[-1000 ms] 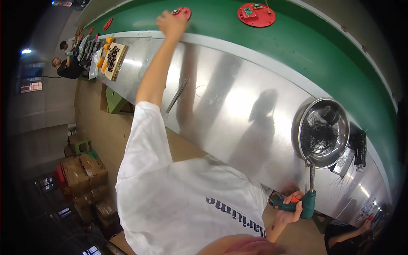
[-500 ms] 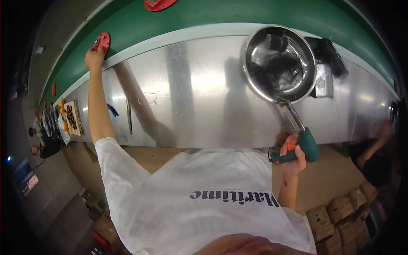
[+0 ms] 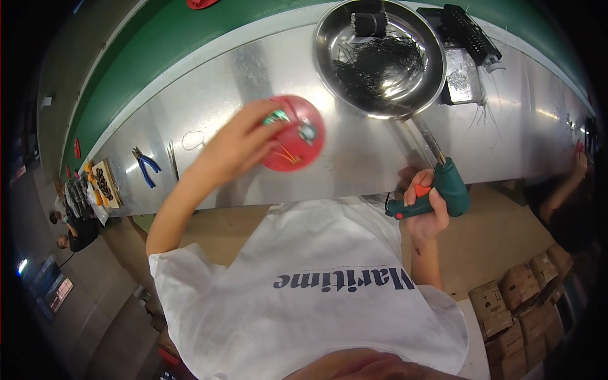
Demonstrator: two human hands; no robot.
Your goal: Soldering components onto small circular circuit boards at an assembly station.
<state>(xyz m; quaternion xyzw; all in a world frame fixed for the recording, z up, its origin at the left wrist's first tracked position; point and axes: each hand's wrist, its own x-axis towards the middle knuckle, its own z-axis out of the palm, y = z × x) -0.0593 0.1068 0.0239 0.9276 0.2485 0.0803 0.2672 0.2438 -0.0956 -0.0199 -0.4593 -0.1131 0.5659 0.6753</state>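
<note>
My left hand grips a round red disc by its left side, above the metal bench. On the disc sit a small green circuit board, a round silver part and yellow-orange wires; motion blurs it slightly. My right hand is wrapped around a green pistol-shaped tool with an orange trigger. Its metal barrel points away from me, up toward the near rim of a steel bowl. In that bowl lie many short black wires and a tied black bundle.
Blue-handled pliers and tweezers lie at the left of the bench. A tray of small dark parts is beyond them. Right of the bowl are a black slotted device and a pale box. A green belt runs behind.
My left hand has brought the red disc from the green belt over the bench, toward me and to the right. My right hand still holds the tool. The view has shifted.
</note>
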